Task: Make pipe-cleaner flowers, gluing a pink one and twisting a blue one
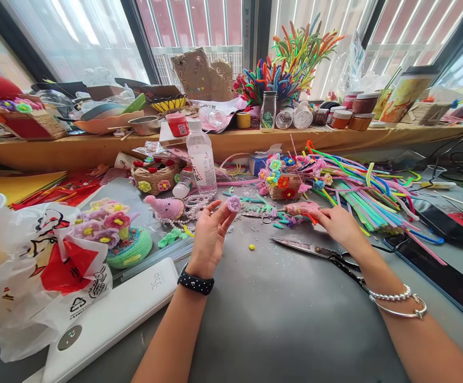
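A small lilac pipe-cleaner flower point(234, 204) is pinched between the thumb and fingertips of my left hand point(210, 235), raised above the grey table. My right hand point(341, 226) grips a pink hot glue gun point(301, 208) with an orange trigger, its nose pointing left toward the flower. Below the glue gun lie large dark scissors point(325, 252), blades to the left. A tiny yellow ball point(251, 247) rests on the table between my hands. Small scissors point(264, 218) and green pipe-cleaner snippets lie behind it. A woven basket with fuzzy flowers point(285, 187) stands beyond the glue gun.
At right are bundled pipe cleaners point(369, 205) and a dark phone point(442, 276). A clear bottle point(201, 159), a pink cone-shaped piece point(164, 207) and another woven basket point(155, 175) stand behind my left hand. Left are a white power bank point(115, 319), a plastic bag point(56, 276) and a flower pot ornament point(129, 247).
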The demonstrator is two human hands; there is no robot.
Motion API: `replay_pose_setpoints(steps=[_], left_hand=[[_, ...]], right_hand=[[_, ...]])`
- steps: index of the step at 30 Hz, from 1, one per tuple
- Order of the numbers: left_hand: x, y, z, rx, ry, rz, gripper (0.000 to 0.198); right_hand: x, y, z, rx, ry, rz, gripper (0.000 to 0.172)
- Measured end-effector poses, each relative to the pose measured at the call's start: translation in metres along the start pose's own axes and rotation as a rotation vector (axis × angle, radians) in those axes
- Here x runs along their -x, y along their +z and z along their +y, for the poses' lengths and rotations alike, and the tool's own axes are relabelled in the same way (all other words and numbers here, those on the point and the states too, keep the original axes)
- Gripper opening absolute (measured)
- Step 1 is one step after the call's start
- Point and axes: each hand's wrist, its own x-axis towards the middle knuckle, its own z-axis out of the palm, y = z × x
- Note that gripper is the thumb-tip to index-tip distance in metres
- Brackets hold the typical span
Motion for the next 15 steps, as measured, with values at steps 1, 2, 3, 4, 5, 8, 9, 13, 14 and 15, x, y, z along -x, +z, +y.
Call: replay_pose_setpoints(steps=[1,2,3,4,5,8,9,13,14,15], left_hand=[[0.0,0.0,0.0,-0.002,0.0,0.001,0.019],[0.0,0.0,0.0,-0.006,0.0,0.003,0.02],[-0.001,0.0,-0.001,-0.011,0.0,0.006,0.02],[-0.001,0.0,-0.001,-0.018,0.0,0.008,0.021],[-0.001,0.0,-0.001,-0.026,0.0,0.007,0.022],[-0.002,-0.001,-0.001,-0.041,-0.001,0.009,0.024],[-0.002,-0.001,-0.001,-0.041,-0.001,0.012,0.023],[-0.002,-0.001,-0.002,-0.044,-0.006,0.002,0.023],[-0.002,-0.002,-0.002,-0.048,-0.005,-0.005,0.023],[-0.002,-0.002,-0.003,-0.05,-0.004,-0.011,0.024]], right_hand=[[0.0,-0.001,0.002,0.015,0.015,0.006,0.044],[-0.001,-0.001,0.004,0.034,0.034,0.014,0.041],[-0.001,-0.001,0.006,0.057,0.057,0.024,0.037],[-0.001,-0.001,0.007,0.079,0.081,0.034,0.033],[-0.001,0.0,0.008,0.097,0.099,0.049,0.031],[0.0,0.0,0.005,0.096,0.069,0.177,0.027],[0.001,0.0,0.002,0.075,0.029,0.237,0.025],[0.013,0.001,-0.028,-0.148,-0.297,0.277,0.017],[0.017,0.003,-0.038,-0.209,-0.405,0.226,0.016],[0.023,0.006,-0.049,-0.249,-0.502,0.169,0.015]])
